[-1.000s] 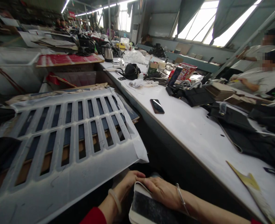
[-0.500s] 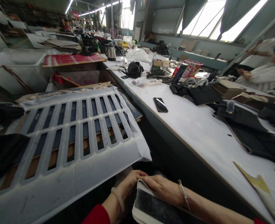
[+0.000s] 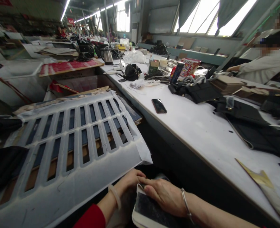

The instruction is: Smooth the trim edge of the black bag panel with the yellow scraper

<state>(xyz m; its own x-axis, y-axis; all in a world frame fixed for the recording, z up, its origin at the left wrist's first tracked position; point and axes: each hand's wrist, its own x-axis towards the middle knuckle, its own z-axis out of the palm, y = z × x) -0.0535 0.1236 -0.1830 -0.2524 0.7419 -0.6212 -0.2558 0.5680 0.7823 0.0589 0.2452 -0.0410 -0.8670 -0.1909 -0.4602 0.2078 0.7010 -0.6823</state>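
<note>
At the bottom of the head view, a dark, worn panel with a thick pale rim (image 3: 148, 210) lies low in front of me; its near end runs out of frame. My right hand (image 3: 165, 193) reaches over its far end from the right, thumb on the dark face and fingers curled past the rim. Beside it, my left hand (image 3: 131, 179) is closed at the far corner, its fingertips meeting those of my right hand. What the left fingers pinch is hidden. Pale material hangs below the left wrist.
Left of my hands lies a white slotted plastic tray (image 3: 102, 169) over stacked boards. Along the right runs a long white table (image 3: 192, 126) bearing a phone (image 3: 159, 106), black bag parts (image 3: 251, 126) and a yellowish pointed strip (image 3: 261, 179). Another person (image 3: 268, 63) sits across it.
My right hand now lies further over the panel's dark face. Both hands and the panel have shifted slightly left in view. The person across the table has leaned and lowered an arm.
</note>
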